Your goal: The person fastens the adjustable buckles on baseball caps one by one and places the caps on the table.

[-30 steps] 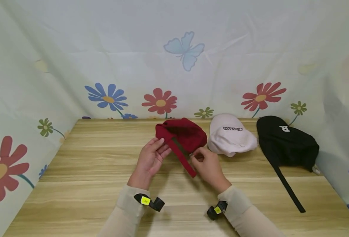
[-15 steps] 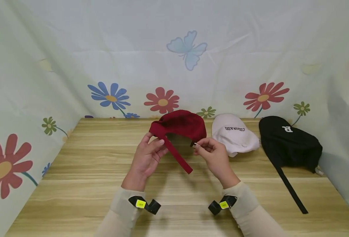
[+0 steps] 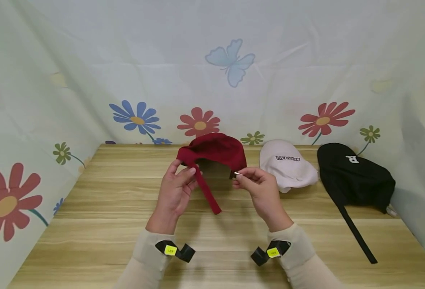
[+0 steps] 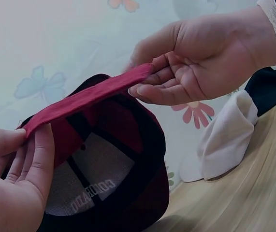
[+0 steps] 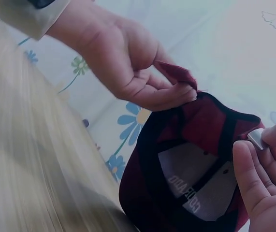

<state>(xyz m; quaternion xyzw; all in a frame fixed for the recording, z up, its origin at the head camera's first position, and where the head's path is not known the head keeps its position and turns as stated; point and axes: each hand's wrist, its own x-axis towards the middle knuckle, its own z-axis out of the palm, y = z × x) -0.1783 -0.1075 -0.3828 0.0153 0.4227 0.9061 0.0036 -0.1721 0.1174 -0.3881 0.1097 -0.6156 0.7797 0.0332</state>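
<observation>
A dark red baseball cap (image 3: 221, 145) is held up between both hands, its back opening towards me. My left hand (image 3: 175, 190) pinches the cap's left back corner, where the loose red strap (image 3: 209, 194) starts and hangs down. My right hand (image 3: 264, 192) pinches a small silver metal buckle (image 5: 257, 138) at the opposite back corner. The strap's free end is apart from the buckle in the head view. Inside the cap, the right wrist view shows a pale lining (image 5: 191, 179) with reversed lettering.
To the right lies a pale pink cap (image 3: 288, 168) reading COLORADO. Beyond it a black cap (image 3: 358, 178) lies with its long strap (image 3: 356, 235) stretched towards the front of the wooden table (image 3: 89, 224). A flowered curtain (image 3: 154, 60) encloses the back and sides.
The red cap has been raised and tipped so its opening shows more. It has shifted slightly left with the left hand, and the strap hangs steeper. The right hand still pinches the buckle.
</observation>
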